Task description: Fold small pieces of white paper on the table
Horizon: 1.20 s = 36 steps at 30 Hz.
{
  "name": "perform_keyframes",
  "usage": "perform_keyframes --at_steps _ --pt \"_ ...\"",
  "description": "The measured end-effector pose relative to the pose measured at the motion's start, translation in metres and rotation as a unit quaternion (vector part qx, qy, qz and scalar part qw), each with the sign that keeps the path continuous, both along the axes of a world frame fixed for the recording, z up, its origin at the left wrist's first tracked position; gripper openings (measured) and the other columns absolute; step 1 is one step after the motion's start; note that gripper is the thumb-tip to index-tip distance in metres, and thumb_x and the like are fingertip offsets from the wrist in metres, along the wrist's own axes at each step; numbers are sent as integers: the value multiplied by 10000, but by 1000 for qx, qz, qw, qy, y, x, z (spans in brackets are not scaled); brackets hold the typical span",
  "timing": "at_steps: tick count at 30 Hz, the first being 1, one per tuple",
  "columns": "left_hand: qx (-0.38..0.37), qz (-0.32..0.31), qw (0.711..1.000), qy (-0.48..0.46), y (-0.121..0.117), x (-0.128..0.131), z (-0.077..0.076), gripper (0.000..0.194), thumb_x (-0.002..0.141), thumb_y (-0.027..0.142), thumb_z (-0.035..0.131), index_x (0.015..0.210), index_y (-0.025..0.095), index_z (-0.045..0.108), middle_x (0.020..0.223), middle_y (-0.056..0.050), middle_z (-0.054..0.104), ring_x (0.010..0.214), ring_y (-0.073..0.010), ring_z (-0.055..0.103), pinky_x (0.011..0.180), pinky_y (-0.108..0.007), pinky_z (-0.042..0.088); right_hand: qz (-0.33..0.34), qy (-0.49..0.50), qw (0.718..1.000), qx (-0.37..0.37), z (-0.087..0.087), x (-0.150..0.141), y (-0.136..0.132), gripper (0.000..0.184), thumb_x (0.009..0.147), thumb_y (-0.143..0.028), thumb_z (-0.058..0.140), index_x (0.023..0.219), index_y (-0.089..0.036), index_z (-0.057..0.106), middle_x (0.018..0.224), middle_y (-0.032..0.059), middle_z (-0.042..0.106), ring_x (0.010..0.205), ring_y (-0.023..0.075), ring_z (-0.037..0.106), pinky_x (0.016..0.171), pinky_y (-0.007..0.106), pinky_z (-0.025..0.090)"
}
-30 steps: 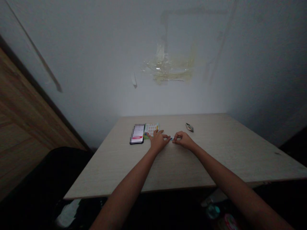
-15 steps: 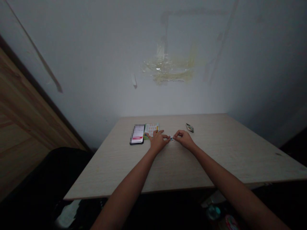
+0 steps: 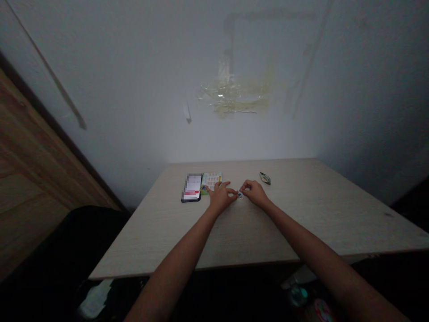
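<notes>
Between my fingertips, low over the table, is a small white and blue piece (image 3: 240,195), too small to name. My left hand (image 3: 220,197) pinches its left side with thumb and index finger, the other fingers spread over the near edge of a printed sheet (image 3: 212,179). My right hand (image 3: 256,192) is closed, its thumb and index finger pinched at the piece's upper right side. Just left of the sheet lies a phone (image 3: 192,188) with a lit screen, partly blurred out.
A small folded packet (image 3: 265,178) lies behind my right hand on the pale wooden table (image 3: 288,232). The wall (image 3: 134,89) with peeling tape rises at the table's back edge. Below the front edge on the right, a bottle with a teal cap (image 3: 299,295) shows dimly.
My right hand's fingertips have shifted slightly up and around the small piece, so more of its white and blue surface shows. My left hand has stayed in place.
</notes>
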<state>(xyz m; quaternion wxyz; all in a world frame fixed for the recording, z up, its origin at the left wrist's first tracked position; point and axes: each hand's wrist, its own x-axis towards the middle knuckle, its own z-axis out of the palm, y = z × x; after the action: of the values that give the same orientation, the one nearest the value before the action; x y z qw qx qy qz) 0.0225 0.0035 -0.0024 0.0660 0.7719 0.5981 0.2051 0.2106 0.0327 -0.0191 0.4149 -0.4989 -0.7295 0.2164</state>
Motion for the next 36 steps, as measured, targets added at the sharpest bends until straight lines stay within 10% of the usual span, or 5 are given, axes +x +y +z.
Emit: perform_keyframes --at_steps 36 --pt "52 3 998 -30 -6 0 -2 217 883 484 623 1042 403 746 1379 -4 578 1338 -325 395 1096 -776 -11 9 -121 991 58 -18 13 1 236 771 -324 742 976 -209 771 1084 105 716 1101 275 593 1011 439 358"
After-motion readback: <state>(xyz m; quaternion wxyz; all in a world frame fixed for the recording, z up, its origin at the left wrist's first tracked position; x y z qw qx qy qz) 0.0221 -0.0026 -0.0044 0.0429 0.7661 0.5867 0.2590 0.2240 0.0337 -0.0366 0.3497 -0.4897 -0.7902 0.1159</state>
